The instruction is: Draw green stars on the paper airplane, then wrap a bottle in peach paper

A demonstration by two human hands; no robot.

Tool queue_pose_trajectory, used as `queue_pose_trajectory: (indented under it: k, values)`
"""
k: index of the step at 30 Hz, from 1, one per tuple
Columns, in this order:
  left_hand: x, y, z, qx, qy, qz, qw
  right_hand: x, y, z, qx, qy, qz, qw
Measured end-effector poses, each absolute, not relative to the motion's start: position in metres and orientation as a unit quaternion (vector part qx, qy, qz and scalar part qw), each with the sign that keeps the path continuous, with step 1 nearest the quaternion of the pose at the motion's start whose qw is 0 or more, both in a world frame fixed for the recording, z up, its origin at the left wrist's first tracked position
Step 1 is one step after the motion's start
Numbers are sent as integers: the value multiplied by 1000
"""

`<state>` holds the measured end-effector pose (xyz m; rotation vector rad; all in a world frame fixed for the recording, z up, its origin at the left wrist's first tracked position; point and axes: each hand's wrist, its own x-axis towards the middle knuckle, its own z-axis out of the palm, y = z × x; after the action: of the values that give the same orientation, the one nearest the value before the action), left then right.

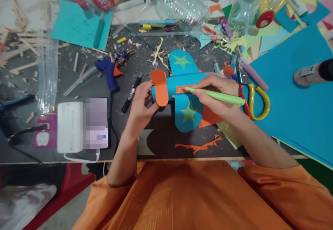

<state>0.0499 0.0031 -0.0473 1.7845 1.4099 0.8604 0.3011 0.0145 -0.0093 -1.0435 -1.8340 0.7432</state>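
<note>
A blue paper toy airplane (171,82) lies on the dark table in front of me, with yellow-green stars on its two wings and orange paper pieces at its left end. My left hand (142,100) grips that left end, thumb below and fingers above. In my right hand (220,93) is a light green marker (226,97), its tip on an orange strip (185,89) along the plane's body. Pale marks show on the strip. Part of the plane's right end is hidden behind my right hand.
Left of the plane lie a black pen (131,94), a blue glue gun (109,70), a white box (69,127) and a phone (97,124). Yellow-handled scissors (265,102) rest at right beside blue sheets (293,94). Plastic bottles (179,6) and paper scraps crowd the back.
</note>
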Motion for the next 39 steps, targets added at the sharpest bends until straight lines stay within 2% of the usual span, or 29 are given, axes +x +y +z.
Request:
queue_pose_trajectory:
  k: [8, 14, 31, 39]
  values:
    - [53, 3, -44, 667, 550, 336, 373, 302, 13, -7, -424, -744, 302, 419]
    - [53, 3, -45, 682, 551, 331, 349, 301, 11, -4, -447, -740, 309, 396]
    - [53, 4, -44, 677, 551, 329, 361, 301, 16, -15, -431, -734, 291, 437]
    - [53, 3, -45, 675, 552, 331, 361, 301, 13, -7, -425, -749, 305, 406]
